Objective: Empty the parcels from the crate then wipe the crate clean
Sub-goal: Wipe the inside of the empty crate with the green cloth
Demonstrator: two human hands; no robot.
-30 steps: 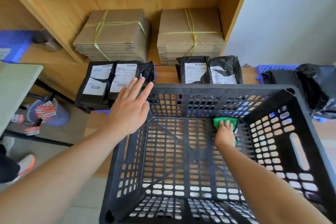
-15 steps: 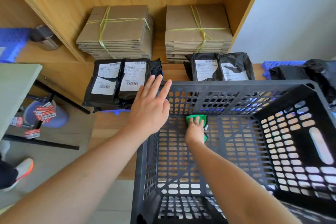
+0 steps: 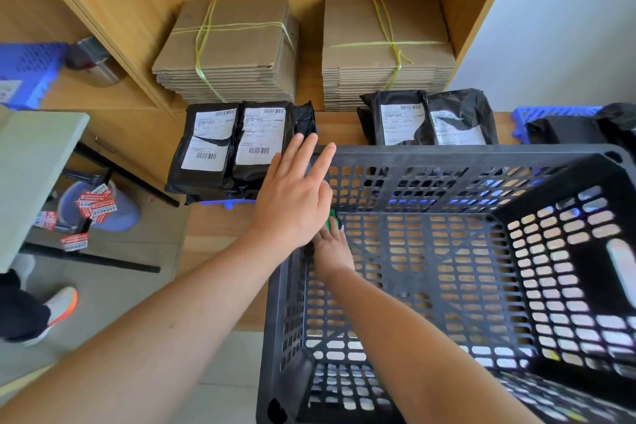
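Right hand [image 3: 333, 251] on green cloth [image 3: 332, 221]

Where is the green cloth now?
In the head view, the green cloth sits in the far left corner of the black plastic crate, under the right hand.

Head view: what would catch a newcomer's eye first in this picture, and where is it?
The big black perforated crate fills the lower right, with no parcels inside. In it the right hand presses a green cloth into the far left corner, and the open left hand is spread over that corner's rim. Beyond it lie black parcels with white labels, in front of string-tied cardboard bundles.
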